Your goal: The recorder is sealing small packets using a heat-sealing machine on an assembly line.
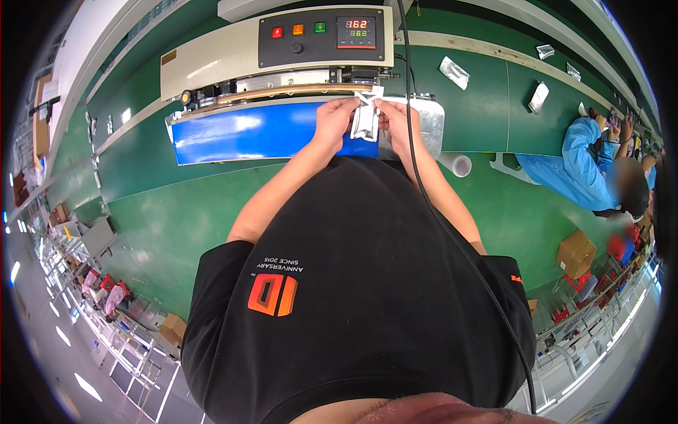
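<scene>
Between both hands I hold a small silver foil pouch (364, 121) by its upper end, at the right end of a band sealing machine (212, 71). My left hand (333, 121) pinches the pouch's left edge. On the other edge, the fingers of my right hand (397, 121) are closed. The pouch's top reaches the machine's sealing strip, and its body hangs over the blue conveyor belt (254, 131). Whether the top edge is inside the strip I cannot tell.
A metal plate (431, 127) adjoins the belt's right end. Several foil pouches, one a silver pouch (454, 73), lie on the green table (487, 106) to the right. A black cable (438, 212) hangs across the view. A white roll (459, 166) is near my right arm. A co-worker in blue (565, 177) sits far right.
</scene>
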{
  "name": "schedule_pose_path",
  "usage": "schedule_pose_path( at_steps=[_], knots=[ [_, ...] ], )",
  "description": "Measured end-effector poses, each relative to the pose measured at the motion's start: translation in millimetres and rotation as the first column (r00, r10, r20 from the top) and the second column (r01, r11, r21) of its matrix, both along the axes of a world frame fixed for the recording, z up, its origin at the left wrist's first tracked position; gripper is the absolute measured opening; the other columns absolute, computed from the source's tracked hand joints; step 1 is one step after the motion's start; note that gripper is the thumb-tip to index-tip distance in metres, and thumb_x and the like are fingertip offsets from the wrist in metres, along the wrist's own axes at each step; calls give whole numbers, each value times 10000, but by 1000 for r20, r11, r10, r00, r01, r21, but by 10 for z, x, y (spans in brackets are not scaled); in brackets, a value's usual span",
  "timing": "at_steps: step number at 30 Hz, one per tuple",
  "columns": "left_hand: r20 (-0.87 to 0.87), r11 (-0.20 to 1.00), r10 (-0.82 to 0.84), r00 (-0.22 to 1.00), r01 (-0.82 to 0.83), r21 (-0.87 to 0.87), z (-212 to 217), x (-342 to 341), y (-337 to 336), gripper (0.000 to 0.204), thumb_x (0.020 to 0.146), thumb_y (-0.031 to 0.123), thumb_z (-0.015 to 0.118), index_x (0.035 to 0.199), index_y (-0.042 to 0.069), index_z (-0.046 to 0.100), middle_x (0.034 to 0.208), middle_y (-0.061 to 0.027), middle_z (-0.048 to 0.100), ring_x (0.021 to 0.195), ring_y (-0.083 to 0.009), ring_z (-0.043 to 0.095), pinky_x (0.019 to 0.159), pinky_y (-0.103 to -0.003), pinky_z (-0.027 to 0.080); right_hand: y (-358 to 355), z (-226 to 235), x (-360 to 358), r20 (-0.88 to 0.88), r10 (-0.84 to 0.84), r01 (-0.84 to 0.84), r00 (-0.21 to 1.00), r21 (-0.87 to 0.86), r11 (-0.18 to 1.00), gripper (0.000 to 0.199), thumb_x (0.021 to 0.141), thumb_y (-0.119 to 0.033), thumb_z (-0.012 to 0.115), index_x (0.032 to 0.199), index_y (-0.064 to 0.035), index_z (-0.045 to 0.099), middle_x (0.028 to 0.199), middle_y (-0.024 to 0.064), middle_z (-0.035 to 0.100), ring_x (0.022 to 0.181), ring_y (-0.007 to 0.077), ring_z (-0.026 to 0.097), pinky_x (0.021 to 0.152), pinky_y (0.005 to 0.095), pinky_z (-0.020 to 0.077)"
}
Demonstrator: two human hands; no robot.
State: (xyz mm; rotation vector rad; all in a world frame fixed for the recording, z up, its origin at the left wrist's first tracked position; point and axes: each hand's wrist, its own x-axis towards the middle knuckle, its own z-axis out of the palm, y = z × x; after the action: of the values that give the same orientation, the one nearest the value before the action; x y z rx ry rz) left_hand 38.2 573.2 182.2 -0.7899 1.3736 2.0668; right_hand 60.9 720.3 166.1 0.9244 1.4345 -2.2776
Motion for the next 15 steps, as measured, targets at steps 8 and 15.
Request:
schedule_pose_path(
  at_steps=[8, 15],
  knots=[
    [-29, 993, 104, 994, -105, -61, -141, -32, -392, 134, 841, 104, 616, 850, -25, 650, 756, -74, 647, 621, -123, 599, 552, -241, 465, -419, 24, -122, -17, 35, -35, 999, 0, 999, 129, 821, -127, 659, 829, 1, 643, 714, 37, 613, 599, 95, 554, 568, 227, 464],
    [-160, 969, 57, 985, -93, -229, -230, -17, -901, 198, 825, 152, 646, 883, -33, 684, 715, -68, 656, 598, -124, 588, 551, -251, 465, -708, 56, -101, -46, 148, -145, 988, 59, 988, 198, 831, -167, 660, 867, 28, 650, 730, 59, 622, 613, 113, 566, 573, 234, 477]
  ],
)
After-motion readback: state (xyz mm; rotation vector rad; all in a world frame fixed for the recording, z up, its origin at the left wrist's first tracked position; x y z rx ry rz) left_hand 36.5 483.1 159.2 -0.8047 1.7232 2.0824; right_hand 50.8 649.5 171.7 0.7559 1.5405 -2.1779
